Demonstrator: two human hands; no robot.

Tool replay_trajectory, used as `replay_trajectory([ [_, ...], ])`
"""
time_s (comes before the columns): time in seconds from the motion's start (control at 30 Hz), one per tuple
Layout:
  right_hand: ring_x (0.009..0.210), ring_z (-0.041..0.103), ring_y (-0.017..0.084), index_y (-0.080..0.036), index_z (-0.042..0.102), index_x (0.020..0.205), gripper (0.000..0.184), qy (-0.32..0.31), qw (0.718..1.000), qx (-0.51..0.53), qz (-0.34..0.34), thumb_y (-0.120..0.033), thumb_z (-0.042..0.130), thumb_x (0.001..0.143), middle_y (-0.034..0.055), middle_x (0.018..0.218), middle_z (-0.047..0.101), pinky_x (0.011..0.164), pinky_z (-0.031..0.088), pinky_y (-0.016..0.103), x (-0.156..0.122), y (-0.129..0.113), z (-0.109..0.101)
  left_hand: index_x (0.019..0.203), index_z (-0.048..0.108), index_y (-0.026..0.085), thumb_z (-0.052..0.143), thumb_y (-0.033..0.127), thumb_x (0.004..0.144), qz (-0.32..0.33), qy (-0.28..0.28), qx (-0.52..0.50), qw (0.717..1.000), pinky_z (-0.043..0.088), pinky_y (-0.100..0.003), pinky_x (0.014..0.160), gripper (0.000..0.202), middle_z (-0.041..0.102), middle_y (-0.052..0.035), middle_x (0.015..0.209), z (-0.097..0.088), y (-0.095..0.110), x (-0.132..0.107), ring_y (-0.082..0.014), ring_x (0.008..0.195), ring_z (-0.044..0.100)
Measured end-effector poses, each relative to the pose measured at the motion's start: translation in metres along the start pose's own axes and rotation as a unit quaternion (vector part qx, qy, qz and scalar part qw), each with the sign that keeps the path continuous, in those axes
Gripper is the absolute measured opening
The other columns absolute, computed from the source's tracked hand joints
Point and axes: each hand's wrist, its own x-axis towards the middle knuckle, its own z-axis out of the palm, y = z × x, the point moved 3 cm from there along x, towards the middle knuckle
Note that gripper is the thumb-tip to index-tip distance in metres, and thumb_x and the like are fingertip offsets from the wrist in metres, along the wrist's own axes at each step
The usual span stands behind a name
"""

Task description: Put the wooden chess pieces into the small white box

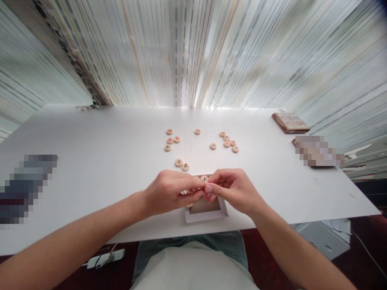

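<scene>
My left hand [169, 190] and my right hand [234, 188] meet above a shallow open box [206, 219] near the table's front edge. The fingers of my right hand are pinched together. Those of my left hand are closed and reach to the same spot; what lies between the fingertips is hidden. Inside the box, round wooden Chinese chess pieces [204, 178] line the far and left sides, partly covered by my hands. Just beyond the box, two pieces with black characters [185, 166] lie side by side on the table.
More pieces with red and black characters lie farther back on the white table [121, 161], in a left group [170, 140] and a right group [227, 143]. A flat box [290, 122] and a blurred item [319, 151] lie at right, another blurred item [27, 187] at left.
</scene>
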Motion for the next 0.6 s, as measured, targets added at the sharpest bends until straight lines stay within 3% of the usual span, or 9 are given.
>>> replay_trajectory([
  [0.2,0.078,0.080,0.019,-0.017,0.082,0.088,0.026,-0.023,1.000,-0.005,0.010,-0.031,0.098,0.073,0.0074,0.085,0.083,0.074,0.067,0.029,-0.001,0.003,0.007,0.112,0.080,0.019,0.083,0.020,0.090,-0.005,0.022,-0.009,1.000,0.061,-0.021,0.066,0.022,0.085,-0.0057,0.089,-0.010,-0.008,-0.011,-0.0152,0.070,0.078],
  [0.3,0.088,0.080,0.022,-0.020,0.083,0.106,0.028,-0.030,0.995,-0.085,-0.044,-0.029,0.091,0.082,0.0099,0.102,0.083,0.079,0.068,0.034,-0.009,0.002,0.012,0.108,0.082,0.020,0.087,0.024,0.087,-0.029,0.013,-0.035,0.999,0.063,-0.024,0.068,0.022,0.084,-0.0075,0.091,-0.016,-0.009,-0.015,-0.0171,0.074,0.078],
  [0.4,0.086,0.077,0.021,-0.022,0.080,0.122,0.033,-0.040,0.973,-0.189,-0.127,-0.026,0.084,0.090,0.0101,0.105,0.083,0.080,0.066,0.035,-0.018,0.000,0.017,0.107,0.083,0.020,0.087,0.026,0.087,-0.067,-0.015,-0.085,0.994,0.064,-0.025,0.070,0.021,0.085,-0.0075,0.088,-0.017,-0.009,-0.018,-0.0173,0.073,0.078],
  [0.5,0.083,0.077,0.020,-0.024,0.079,0.124,0.033,-0.040,0.956,-0.233,-0.171,-0.021,0.081,0.092,0.0090,0.104,0.083,0.079,0.065,0.035,-0.023,-0.001,0.019,0.106,0.084,0.019,0.086,0.025,0.088,-0.102,-0.040,-0.136,0.985,0.065,-0.026,0.069,0.020,0.085,-0.0086,0.088,-0.015,-0.009,-0.020,-0.0173,0.071,0.078],
  [0.6,0.082,0.076,0.018,-0.025,0.079,0.120,0.029,-0.023,0.935,-0.284,-0.213,-0.017,0.079,0.092,0.0087,0.108,0.079,0.079,0.065,0.034,-0.027,-0.003,0.021,0.101,0.084,0.017,0.087,0.022,0.086,-0.111,-0.010,-0.142,0.984,0.064,-0.025,0.065,0.016,0.085,-0.0087,0.087,-0.016,-0.010,-0.021,-0.0174,0.070,0.077],
])
